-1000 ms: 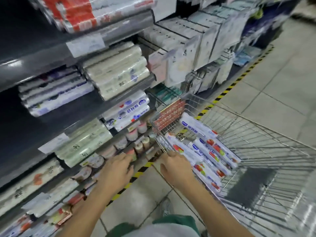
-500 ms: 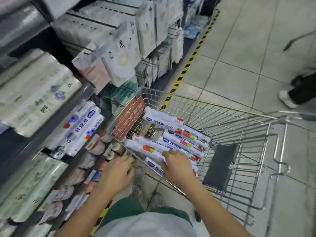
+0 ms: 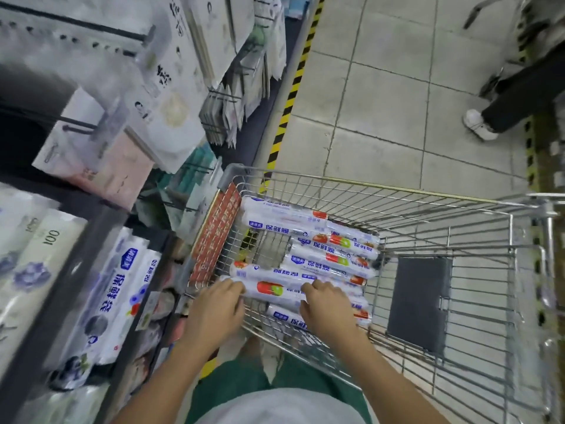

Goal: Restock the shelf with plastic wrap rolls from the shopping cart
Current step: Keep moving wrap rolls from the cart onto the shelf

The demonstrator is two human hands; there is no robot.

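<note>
White film wrap sits under both sets of fingers: the left hand [image 3: 214, 304] curls over the left end of a roll [image 3: 275, 290], and the right hand [image 3: 327, 307] curls over the same roll further along, so both appear to have hold of it. That roll lies crosswise, its long axis running left to right between the hands, on top of the other rolls [image 3: 305, 231] in the cart [image 3: 367, 186]. Beyond, the shelf [image 3: 76, 289] stands to the left, nearer the left hand, so the lift likely swings that way.

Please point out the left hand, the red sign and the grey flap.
left hand [image 3: 214, 310]: head view, back of hand.
red sign [image 3: 218, 231]: head view, panel middle.
grey flap [image 3: 419, 304]: head view, flap centre.
</note>
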